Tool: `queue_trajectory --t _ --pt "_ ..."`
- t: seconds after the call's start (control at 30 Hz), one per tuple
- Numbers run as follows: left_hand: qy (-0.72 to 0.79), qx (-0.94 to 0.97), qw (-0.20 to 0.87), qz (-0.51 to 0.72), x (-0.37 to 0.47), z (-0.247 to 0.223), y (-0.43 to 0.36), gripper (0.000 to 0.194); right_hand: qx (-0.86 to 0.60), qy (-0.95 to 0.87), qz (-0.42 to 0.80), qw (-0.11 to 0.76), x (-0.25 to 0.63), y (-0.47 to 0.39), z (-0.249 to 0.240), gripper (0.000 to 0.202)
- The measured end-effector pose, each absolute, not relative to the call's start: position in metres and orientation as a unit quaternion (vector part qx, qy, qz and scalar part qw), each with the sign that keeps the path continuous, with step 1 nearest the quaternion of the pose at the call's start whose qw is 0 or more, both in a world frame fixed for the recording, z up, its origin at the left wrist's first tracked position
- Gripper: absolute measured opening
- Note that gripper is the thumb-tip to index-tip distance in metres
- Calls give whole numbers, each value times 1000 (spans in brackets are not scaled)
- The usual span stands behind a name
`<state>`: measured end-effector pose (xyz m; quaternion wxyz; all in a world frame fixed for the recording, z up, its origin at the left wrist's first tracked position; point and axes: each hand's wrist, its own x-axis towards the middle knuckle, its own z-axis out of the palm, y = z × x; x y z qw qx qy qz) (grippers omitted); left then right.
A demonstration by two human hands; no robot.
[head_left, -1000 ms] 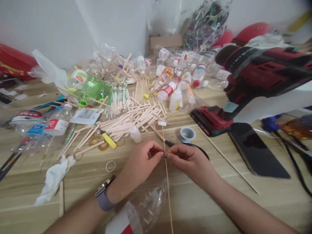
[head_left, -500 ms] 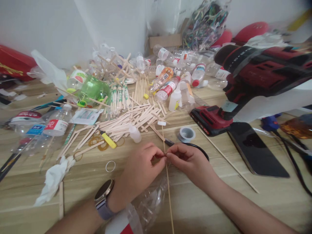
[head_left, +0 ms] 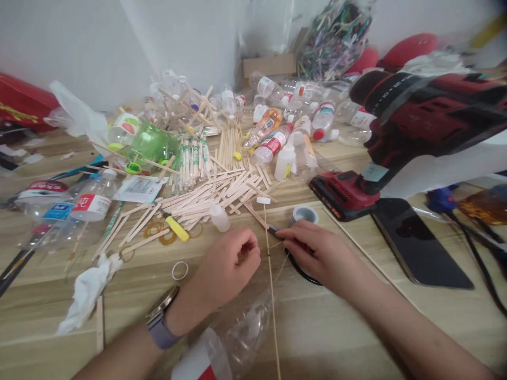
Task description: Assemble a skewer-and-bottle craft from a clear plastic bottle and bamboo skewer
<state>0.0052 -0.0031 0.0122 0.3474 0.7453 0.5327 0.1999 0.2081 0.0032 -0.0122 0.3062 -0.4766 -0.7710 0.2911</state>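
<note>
both hands are apart, one on either side of a thin wooden stick. left hand is curled just beside it, thumb and fingertips drawn together; whether anything is pinched between them i cannot tell. right hand has thumb and forefinger closed on a fine thread, which runs across to the stick.

the stick lies between the hands, its long axis running almost straight away from the person — far end leaning slightly left, with a white cap at it, near end leaving the bottom edge of the view. a small dark band marks it near the fingertips. left of its near half is some clear plastic, shape hard to make out.

on the left wrist is a watch with a purple strap. a white ring lies near that hand, a small whitish bottle beyond it. just past the right hand is a grey roll; farther right, a dark phone and a red and black drill, nose pointing left. farther out — a heap of flat wooden sticks, then plastic bottles.
</note>
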Motion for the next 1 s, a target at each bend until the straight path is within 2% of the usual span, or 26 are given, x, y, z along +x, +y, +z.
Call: queue_trajectory --t 0.1,0.23,0.4,0.5,0.63,0.73,0.83,0.9,1.0 --pt "532 745 354 191 4 13 -3 13 -458 -801 262 284 211 4 -8 19" --pt "528 747 365 174 3 13 -2 15 -465 -765 321 308 213 4 1 16" --pt "525 746 383 145 2 9 2 15 -437 -647 512 358 207 0 2 17" --pt "528 742 389 136 1 7 4 16 -393 -516 644 405 200 -5 -8 10" --pt "496 707 448 229 1 6 4 14 -327 -359 758 435 190 -8 -20 5" --pt "432 623 573 311 2 1 2 14 -317 -320 777 440 187 -6 -23 6" --pt "380 534 679 332 4 -5 -1 11 -330 -335 770 432 186 -5 -23 8" --pt "369 513 703 327 6 -8 -2 11 -342 -355 759 426 186 -6 -22 9" --pt "388 546 677 305 6 -6 -3 14 -364 -394 728 426 185 -7 -19 9"
